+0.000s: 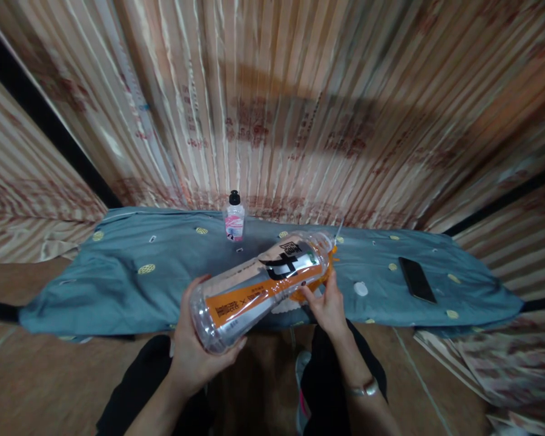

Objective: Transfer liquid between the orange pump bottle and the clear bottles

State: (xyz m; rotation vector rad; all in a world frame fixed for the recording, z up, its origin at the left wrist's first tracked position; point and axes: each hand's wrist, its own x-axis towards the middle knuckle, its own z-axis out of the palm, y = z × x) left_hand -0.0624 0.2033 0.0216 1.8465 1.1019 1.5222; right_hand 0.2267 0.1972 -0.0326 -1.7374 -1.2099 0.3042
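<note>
My left hand (pixel 197 351) is wrapped round the base of a big clear plastic bottle (pixel 261 284) with an orange and silver label. The bottle is tilted over the bench, its uncapped-looking neck pointing up and right. My right hand (pixel 329 306) is closed just below the neck, on an orange thing (pixel 333 259) whose kind I cannot make out; the bottle hides part of it. By the bottle's mouth a thin pale stick (pixel 339 225) points upward. A white round cap (pixel 360 289) lies on the cloth right of my right hand. Under the bottle shows a whitish scalloped-edged piece (pixel 285 306).
A teal patterned cloth (pixel 131 297) covers the low bench before me. A small clear bottle with a black cap (pixel 235 217) stands at its back, near a striped curtain (pixel 254 109). A black phone (pixel 416 280) lies at the right. Dark poles (pixel 54 115) rise at both sides.
</note>
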